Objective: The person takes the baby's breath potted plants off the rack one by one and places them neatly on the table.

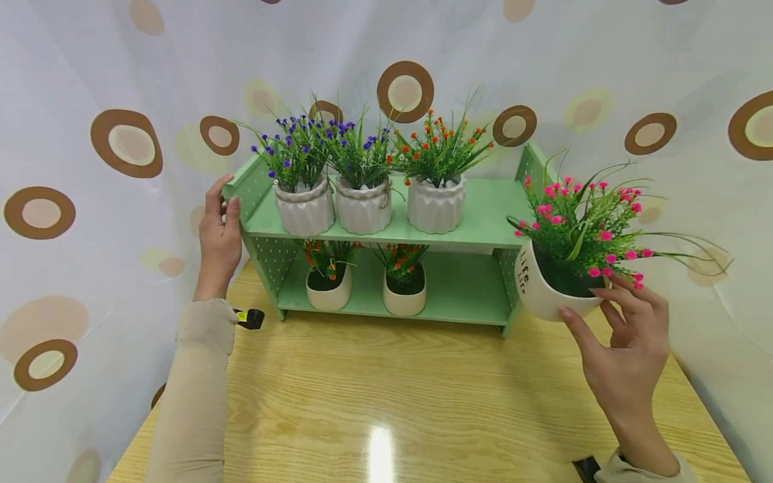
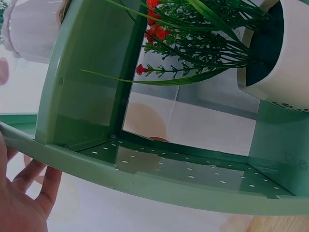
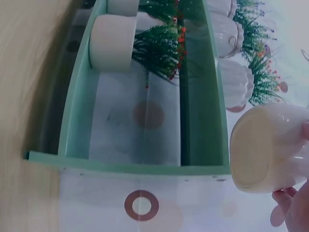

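On the right, my right hand (image 1: 633, 345) holds a white "Life" flowerpot (image 1: 552, 298) by its rim and side. The potted plant has pink flowers (image 1: 606, 236) and is tilted, in front of the right end of a green two-tier shelf (image 1: 492, 208). In the right wrist view the base of the held flowerpot (image 3: 251, 150) shows beside the shelf's end panel. At the other end, my left hand (image 1: 220, 235) grips the edge of the shelf's left side panel (image 1: 256, 191); in the left wrist view its fingers (image 2: 47, 191) lie behind that green edge.
Ribbed white pots with purple flowers (image 1: 304, 208) and orange flowers (image 1: 436, 208) stand on the top tier. Two cream pots with red flowers (image 1: 329, 295) sit below. The shelf rests on a wooden table (image 1: 362, 389), before a circle-patterned curtain (image 1: 459, 60).
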### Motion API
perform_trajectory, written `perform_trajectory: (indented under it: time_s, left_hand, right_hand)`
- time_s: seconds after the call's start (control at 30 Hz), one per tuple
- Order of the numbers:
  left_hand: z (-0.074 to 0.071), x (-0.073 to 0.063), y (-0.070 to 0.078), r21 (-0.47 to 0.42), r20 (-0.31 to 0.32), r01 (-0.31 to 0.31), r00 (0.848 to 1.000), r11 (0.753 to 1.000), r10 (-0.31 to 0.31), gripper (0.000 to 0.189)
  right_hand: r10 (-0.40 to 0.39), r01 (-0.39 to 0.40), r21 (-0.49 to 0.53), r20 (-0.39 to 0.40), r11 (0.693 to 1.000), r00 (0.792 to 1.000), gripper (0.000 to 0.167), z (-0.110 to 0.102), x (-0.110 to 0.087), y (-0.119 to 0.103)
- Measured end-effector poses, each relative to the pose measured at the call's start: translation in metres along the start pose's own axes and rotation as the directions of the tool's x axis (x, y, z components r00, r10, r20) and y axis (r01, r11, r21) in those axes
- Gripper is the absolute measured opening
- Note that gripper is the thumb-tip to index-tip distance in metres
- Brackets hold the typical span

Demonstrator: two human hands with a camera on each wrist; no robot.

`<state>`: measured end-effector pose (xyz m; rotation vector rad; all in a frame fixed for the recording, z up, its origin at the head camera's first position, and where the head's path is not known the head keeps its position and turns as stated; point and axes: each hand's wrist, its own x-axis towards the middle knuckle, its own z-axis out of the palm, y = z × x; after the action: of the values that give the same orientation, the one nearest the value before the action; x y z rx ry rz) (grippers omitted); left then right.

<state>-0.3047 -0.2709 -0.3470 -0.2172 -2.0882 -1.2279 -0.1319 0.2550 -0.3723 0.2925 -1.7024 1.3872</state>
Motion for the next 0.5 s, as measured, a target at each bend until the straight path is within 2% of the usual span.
perform_trajectory:
  time_s: [0.23, 0.5]
  left_hand:
    - [0.0, -0.001, 0.001, -0.005, 0.012, 0.011, 1.0, 1.0, -0.011, 0.044]
    - [0.0, 0.0, 0.001, -0.019, 0.013, 0.023, 1.0, 1.0, -0.023, 0.044]
  right_hand:
    - [0.016, -0.017, -0.039, -0.042, 0.999, 0.999, 0.045, -0.024, -0.002, 0.007]
    - [0.031, -0.043, -0.107, -0.104, 0.993, 0.994, 0.044, -0.044, 0.001, 0.027]
